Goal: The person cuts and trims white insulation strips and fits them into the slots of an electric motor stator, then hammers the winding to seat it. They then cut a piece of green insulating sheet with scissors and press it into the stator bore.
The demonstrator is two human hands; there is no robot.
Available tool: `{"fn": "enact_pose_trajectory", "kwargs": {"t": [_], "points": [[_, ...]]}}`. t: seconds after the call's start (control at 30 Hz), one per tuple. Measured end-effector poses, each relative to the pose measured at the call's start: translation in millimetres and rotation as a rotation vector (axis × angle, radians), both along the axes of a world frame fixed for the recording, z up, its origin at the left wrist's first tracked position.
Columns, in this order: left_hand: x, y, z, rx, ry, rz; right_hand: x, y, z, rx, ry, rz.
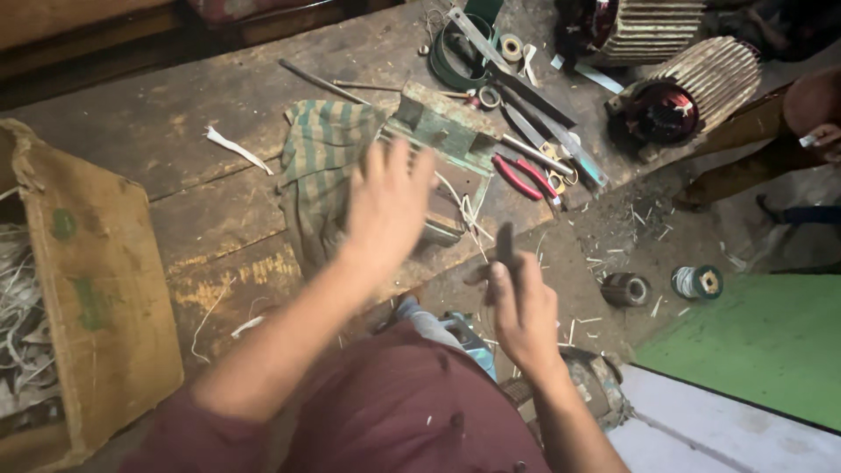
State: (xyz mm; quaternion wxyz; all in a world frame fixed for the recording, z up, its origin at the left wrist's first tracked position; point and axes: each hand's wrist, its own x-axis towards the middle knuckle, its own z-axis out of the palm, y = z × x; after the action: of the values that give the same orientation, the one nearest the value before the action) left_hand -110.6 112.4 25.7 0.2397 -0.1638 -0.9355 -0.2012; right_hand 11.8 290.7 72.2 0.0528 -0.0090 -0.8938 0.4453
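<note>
The right hand point(524, 308) is gripping a dark tool point(505, 248) pointing upright off the bench point(201, 131) edge while the left hand point(388, 203) is spreading wide over a striped cloth point(320, 158).

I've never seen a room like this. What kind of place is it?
Probably a repair workshop for electric motors. Finned motor housings lie by a worn wooden workbench with red-handled pliers and metal blades. The person's right hand holds a dark tool.
</note>
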Motion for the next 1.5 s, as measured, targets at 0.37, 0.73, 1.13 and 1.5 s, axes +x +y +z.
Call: {"fn": "enact_pose_trajectory", "kwargs": {"t": [0.37, 0.73, 1.13, 1.5], "points": [[111, -56, -31, 0.147, -0.302, -0.250, -21, -29, -63, 0.482, 0.044, 0.328], [122, -78, -33, 0.059, -0.397, -0.150, -16, -45, -105, 0.477, 0.035, 0.333], [135, -71, -59, -0.110, -0.329, -0.136, -10, -36, -106, 0.441, 0.114, 0.399], [126, -98, -54, 0.152, -0.257, -0.367, -8, -53, -62, 0.654, 0.048, 0.350]]}}
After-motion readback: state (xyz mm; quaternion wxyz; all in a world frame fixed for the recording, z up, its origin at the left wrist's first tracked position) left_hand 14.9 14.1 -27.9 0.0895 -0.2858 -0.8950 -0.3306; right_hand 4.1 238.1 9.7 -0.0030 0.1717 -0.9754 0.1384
